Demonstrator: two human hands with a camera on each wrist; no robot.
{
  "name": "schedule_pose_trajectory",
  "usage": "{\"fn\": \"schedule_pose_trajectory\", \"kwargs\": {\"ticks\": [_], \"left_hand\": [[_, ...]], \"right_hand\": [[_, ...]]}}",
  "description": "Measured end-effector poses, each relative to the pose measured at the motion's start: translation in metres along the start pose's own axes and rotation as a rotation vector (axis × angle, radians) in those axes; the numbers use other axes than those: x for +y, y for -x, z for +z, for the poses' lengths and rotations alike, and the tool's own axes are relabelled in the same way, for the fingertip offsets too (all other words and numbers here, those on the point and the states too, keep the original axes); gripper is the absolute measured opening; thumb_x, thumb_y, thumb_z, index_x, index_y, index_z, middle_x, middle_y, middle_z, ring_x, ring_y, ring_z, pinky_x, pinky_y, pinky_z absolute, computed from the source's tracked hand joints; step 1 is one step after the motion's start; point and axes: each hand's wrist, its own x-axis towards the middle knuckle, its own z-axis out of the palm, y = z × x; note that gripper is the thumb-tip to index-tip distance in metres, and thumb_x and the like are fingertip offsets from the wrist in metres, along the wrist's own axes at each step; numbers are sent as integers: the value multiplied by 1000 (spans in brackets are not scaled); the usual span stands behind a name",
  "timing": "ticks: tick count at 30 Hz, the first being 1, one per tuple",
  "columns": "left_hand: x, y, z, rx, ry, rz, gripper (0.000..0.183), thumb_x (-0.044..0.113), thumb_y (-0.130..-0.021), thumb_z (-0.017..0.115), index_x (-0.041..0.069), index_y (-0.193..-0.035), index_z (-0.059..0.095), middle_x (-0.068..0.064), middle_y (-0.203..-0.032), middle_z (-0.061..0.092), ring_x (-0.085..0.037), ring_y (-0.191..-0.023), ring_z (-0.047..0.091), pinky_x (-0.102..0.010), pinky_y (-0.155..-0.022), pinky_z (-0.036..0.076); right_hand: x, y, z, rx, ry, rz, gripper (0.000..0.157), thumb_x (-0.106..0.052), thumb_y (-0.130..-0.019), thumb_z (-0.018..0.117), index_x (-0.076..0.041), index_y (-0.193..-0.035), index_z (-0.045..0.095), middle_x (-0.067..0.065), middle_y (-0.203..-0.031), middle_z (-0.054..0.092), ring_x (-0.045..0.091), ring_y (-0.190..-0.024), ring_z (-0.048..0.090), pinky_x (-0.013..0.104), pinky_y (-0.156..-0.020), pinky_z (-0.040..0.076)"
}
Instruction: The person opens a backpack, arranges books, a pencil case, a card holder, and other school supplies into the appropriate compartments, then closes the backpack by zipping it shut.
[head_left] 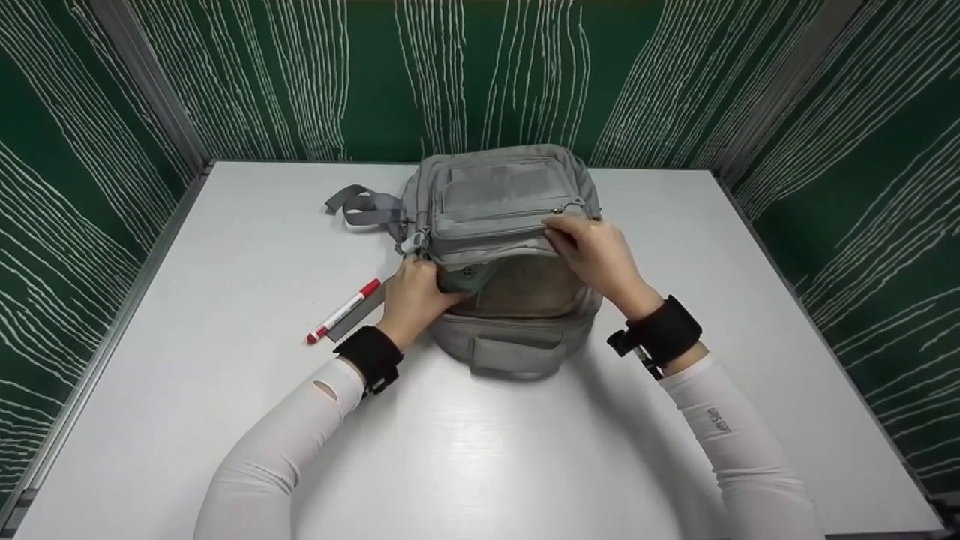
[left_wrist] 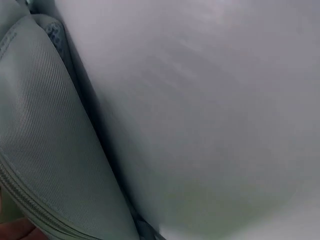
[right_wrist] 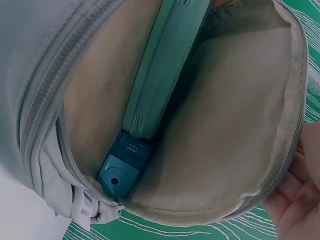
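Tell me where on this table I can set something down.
Bare patches: the white table between the forearms, in front of the backpack; and the table's right side, past the right hand. Crowded: just left of the backpack, where the marker, a grey strap and the left hand sit close.

It looks booth-like: green panels [head_left: 480,75] surround a white table [head_left: 480,450].

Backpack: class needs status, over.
Right hand grips flap; left hand at opening. Backpack open, green case inside. Marker beside, clear of opening.
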Motion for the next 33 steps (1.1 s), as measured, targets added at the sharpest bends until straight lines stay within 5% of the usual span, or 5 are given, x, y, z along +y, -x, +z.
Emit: {"fn": "schedule_pose_trajectory", "kwargs": {"ticks": [9,20,27,33], "left_hand": [[-7,-1,-5,-40,9,25,62,48,-74,89,-5,-101,73,-24,-110,72,-38,-106,67,-51,-84,61],[-25,0,-29,-81,101,133,28,17,-88,79,4,-112,77,-13,-117,77,-34,-111,70,-48,-96,58],[-38,-11,-41,-44,80,127,29,15,-92,74,6,-120,74,-14,-118,77,-34,-108,72,-48,-92,59],[-41,-31,-44,-87,20,97,38,17,-98,68,5,-134,66,-18,-132,70,-37,-117,70,-50,-97,58]], "right_hand": [[0,1,1,-18,-17,3,20,-13,-100,65,-4,-115,76,16,-109,79,36,-99,76,52,-87,60],[4,9,-1,-56,-28,-1,20,-12,-100,66,-4,-115,76,16,-110,79,36,-100,76,52,-86,60],[7,23,4,-128,-23,-3,22,-13,-100,65,-5,-118,76,16,-111,79,33,-99,77,50,-86,61],[14,38,13,-164,-28,-37,21,-12,-98,67,-5,-116,77,14,-110,79,31,-101,77,48,-89,61]]}}
